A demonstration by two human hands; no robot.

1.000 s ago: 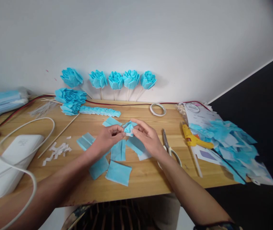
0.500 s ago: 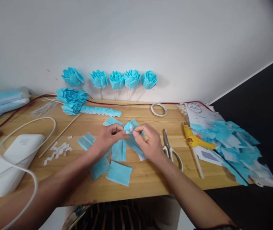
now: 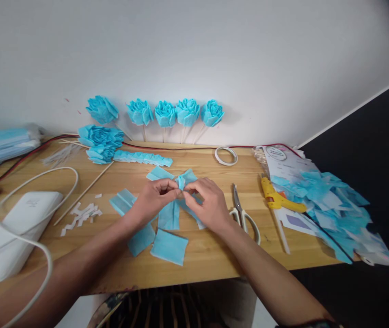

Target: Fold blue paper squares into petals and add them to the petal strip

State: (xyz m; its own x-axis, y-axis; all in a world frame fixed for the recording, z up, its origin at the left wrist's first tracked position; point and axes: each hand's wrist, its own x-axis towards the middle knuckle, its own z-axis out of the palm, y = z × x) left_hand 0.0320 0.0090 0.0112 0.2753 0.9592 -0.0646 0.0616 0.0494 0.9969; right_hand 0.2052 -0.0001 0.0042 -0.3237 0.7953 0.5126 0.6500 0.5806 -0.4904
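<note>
Over the middle of the table, my left hand (image 3: 155, 196) and my right hand (image 3: 206, 198) pinch one small folded blue fabric petal (image 3: 181, 181) between them, thumbs and forefingers almost meeting. Its lower end is hidden by the fingers. Under and around the hands lie several flat blue fabric pieces, among them a rectangle (image 3: 170, 246) at the front. Behind them stretches an overlapping row of folded petals (image 3: 143, 157). Small white strips (image 3: 84, 214) are scattered left of my left hand. To the right of my right hand lie scissors (image 3: 238, 207) with pale handles.
Blue fabric flowers (image 3: 165, 114) on sticks lean against the wall; more flowers (image 3: 101, 136) lie at left. A tape roll (image 3: 226, 156), a yellow glue gun (image 3: 276, 197) and a heap of blue scraps (image 3: 334, 205) are rightward. A white power bank (image 3: 20, 232) with a looped cable is left.
My right hand has moved slightly left, and its fingers have closed in against the petal beside my left fingertips. The white strip seen at the petal's base is now mostly covered.
</note>
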